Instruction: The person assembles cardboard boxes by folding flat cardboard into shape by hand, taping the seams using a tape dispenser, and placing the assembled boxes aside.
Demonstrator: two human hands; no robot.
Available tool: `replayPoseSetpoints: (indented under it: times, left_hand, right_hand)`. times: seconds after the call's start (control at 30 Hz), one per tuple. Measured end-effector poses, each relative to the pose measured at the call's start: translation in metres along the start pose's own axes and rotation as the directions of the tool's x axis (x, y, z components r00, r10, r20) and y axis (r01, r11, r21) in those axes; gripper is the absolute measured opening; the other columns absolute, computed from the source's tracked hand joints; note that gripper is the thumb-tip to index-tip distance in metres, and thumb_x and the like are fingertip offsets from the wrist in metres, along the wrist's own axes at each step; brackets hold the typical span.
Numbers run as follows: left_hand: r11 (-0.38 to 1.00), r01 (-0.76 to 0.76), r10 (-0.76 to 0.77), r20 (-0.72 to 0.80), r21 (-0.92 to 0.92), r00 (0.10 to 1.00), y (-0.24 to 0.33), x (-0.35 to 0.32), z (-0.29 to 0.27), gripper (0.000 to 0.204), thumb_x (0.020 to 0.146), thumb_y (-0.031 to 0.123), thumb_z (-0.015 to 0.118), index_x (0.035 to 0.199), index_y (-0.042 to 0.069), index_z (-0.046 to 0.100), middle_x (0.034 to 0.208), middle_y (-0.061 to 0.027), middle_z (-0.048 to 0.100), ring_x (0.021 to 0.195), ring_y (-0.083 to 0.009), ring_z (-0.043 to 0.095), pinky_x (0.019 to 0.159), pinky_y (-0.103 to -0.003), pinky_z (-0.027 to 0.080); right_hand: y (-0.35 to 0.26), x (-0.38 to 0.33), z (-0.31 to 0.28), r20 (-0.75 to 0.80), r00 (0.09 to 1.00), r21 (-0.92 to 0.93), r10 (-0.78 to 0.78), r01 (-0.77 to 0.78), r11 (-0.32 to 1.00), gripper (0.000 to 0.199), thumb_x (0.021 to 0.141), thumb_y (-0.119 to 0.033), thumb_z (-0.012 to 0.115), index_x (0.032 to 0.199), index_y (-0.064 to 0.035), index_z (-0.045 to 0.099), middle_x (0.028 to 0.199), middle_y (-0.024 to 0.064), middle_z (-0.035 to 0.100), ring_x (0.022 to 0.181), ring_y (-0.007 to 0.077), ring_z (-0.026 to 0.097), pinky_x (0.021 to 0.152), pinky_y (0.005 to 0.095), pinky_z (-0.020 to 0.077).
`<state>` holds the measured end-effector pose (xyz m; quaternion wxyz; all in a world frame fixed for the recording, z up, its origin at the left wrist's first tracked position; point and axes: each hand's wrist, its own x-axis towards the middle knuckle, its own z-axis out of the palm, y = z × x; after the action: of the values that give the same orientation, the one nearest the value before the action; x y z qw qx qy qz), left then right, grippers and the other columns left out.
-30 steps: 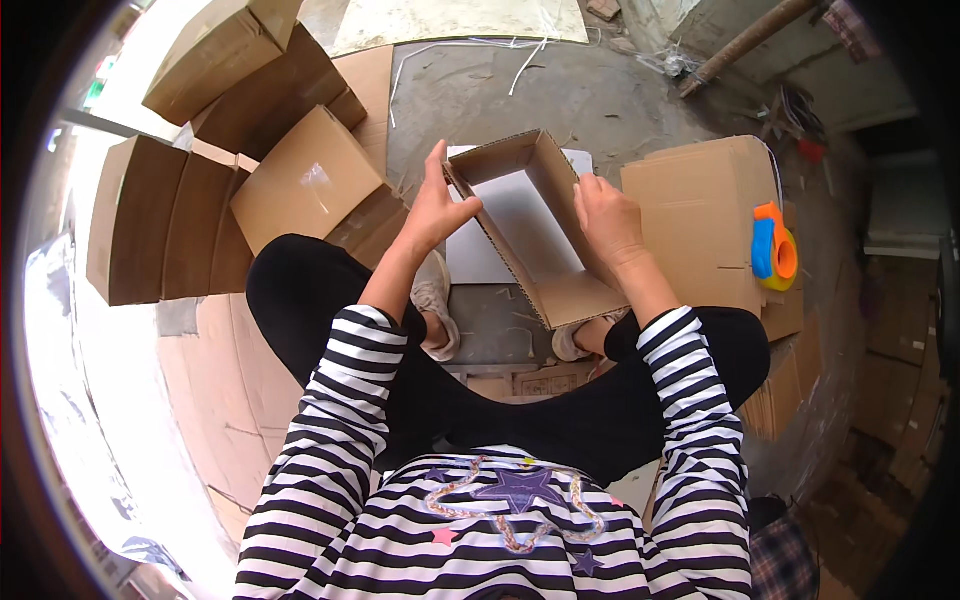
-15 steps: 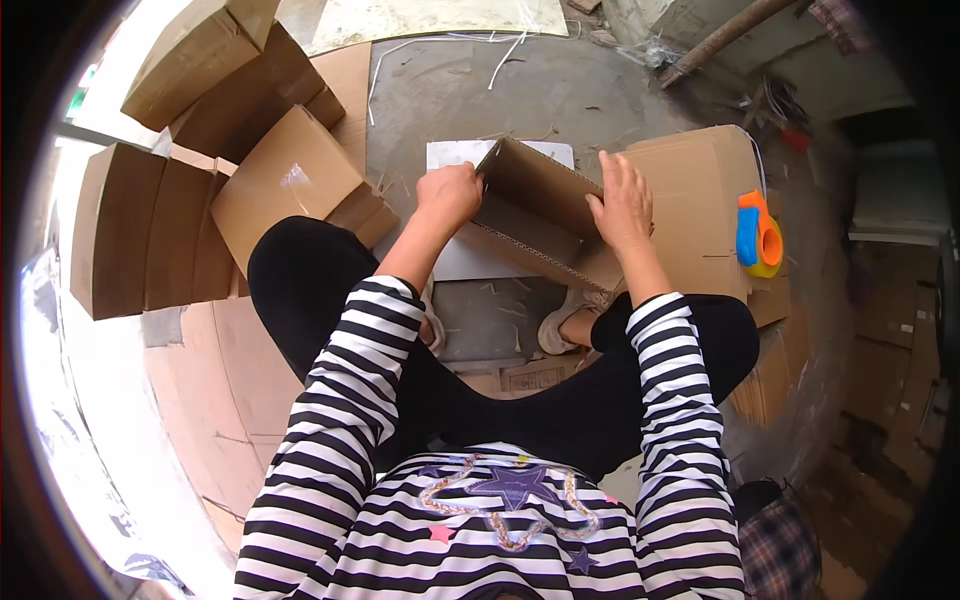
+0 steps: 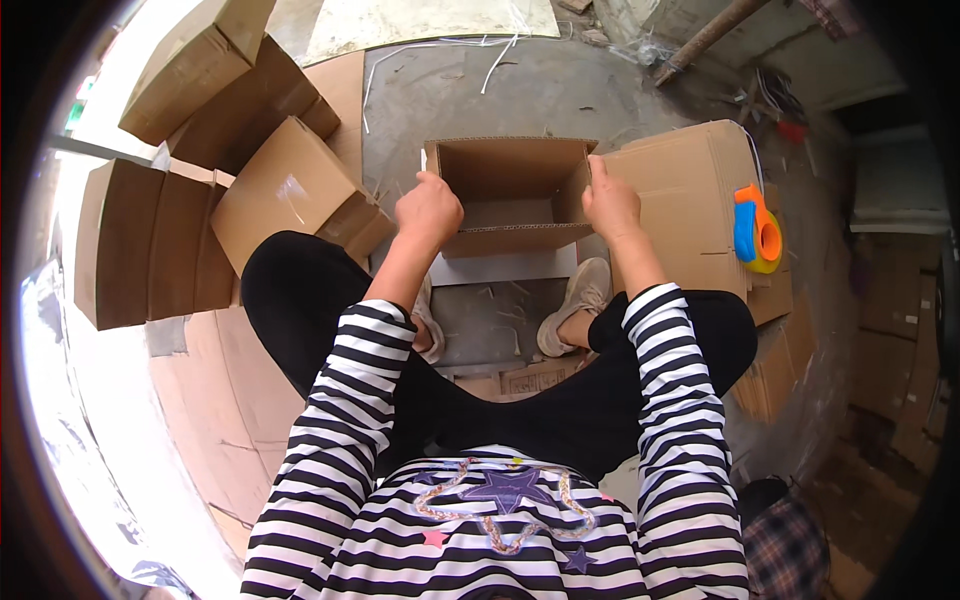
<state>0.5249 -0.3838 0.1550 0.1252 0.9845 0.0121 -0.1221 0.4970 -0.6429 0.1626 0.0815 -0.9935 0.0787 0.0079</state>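
Observation:
An open-topped brown cardboard box (image 3: 516, 240) stands in front of me, its long sides running left to right and its inside in view. My left hand (image 3: 430, 211) is closed on the box's left side, thumb and fingers at the upper edge. On the opposite side my right hand (image 3: 611, 203) grips the right wall near the far corner, with its fingers pointing away from me. Beneath the box lies a white sheet (image 3: 508, 267), mostly covered by it and showing along the near edge.
To the right lie stacked flat cardboard pieces (image 3: 672, 190) with a blue, orange and yellow tape dispenser (image 3: 757, 235) on them. Several closed boxes (image 3: 285, 185) are piled at the left. My shoes flank the sheet's near edge. A wooden pole (image 3: 715, 38) leans at the far right.
The box has turned from a slant to square with me, its right end moving away. My right hand has gone from spread fingers to a grip on the right wall.

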Motion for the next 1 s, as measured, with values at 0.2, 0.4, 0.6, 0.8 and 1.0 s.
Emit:
replayPoseSetpoints:
  times: [0.2, 0.4, 0.6, 0.8, 1.0]
  left_hand:
    - [1.0, 0.018, -0.021, 0.122, 0.025, 0.992, 0.032, -0.007, 0.0, 0.07, 0.084, 0.027, 0.045, 0.13, -0.02, 0.019, 0.086, -0.0254, 0.064, 0.076, -0.0346, 0.066, 0.069, -0.043, 0.051]
    - [0.999, 0.049, -0.049, 0.117, 0.001, 0.992, 0.039, -0.01, 0.003, 0.092, 0.083, 0.047, 0.053, 0.133, -0.016, 0.009, 0.09, -0.0251, 0.064, 0.082, -0.0352, 0.065, 0.073, -0.042, 0.05]
    - [0.988, -0.089, 0.106, 0.136, -0.126, 0.985, 0.022, -0.021, 0.002, 0.086, 0.08, 0.044, 0.06, 0.136, -0.005, 0.016, 0.091, -0.0246, 0.063, 0.087, -0.0374, 0.062, 0.076, -0.043, 0.049]
    - [0.936, -0.276, 0.321, 0.204, -0.221, 0.925, -0.005, -0.004, 0.008, 0.092, 0.073, 0.043, 0.068, 0.14, 0.006, 0.018, 0.095, -0.0216, 0.063, 0.093, -0.0348, 0.061, 0.078, -0.043, 0.049]
    - [0.98, -0.194, 0.197, 0.224, -0.036, 0.955, 0.015, -0.005, 0.007, 0.104, 0.066, 0.043, 0.075, 0.142, 0.007, 0.014, 0.095, -0.0181, 0.065, 0.092, -0.0326, 0.062, 0.077, -0.04, 0.05]
  right_hand:
    - [-0.001, 0.005, 0.013, 0.272, 0.962, -0.174, -0.029, 0.079, 0.982, 0.054, 0.081, -0.02, 0.056, 0.126, -0.0006, 0.035, 0.079, 0.0175, 0.065, 0.075, 0.0344, 0.063, 0.066, 0.0454, 0.0502]
    - [-0.019, 0.006, 0.015, 0.411, 0.911, -0.243, -0.04, 0.151, 0.958, 0.084, 0.081, -0.032, 0.06, 0.134, 0.015, 0.015, 0.09, 0.0211, 0.065, 0.08, 0.0344, 0.064, 0.071, 0.0431, 0.0505]
    - [-0.011, 0.005, 0.015, 0.434, 0.9, -0.117, 0.021, 0.033, 0.993, 0.096, 0.079, -0.038, 0.061, 0.137, 0.0131, 0.005, 0.1, 0.0263, 0.061, 0.094, 0.0361, 0.06, 0.082, 0.0405, 0.0484]
    - [-0.006, 0.0, 0.018, 0.392, 0.92, 0.039, 0.02, -0.038, 0.998, 0.09, 0.08, -0.035, 0.058, 0.138, 0.0113, 0.007, 0.103, 0.0291, 0.059, 0.098, 0.0396, 0.058, 0.087, 0.041, 0.0454]
    - [0.003, -0.001, 0.015, 0.468, 0.882, 0.045, 0.048, -0.078, 0.996, 0.079, 0.086, -0.046, 0.044, 0.137, 0.0088, 0.019, 0.113, 0.0272, 0.056, 0.106, 0.0349, 0.055, 0.089, 0.0407, 0.0437]
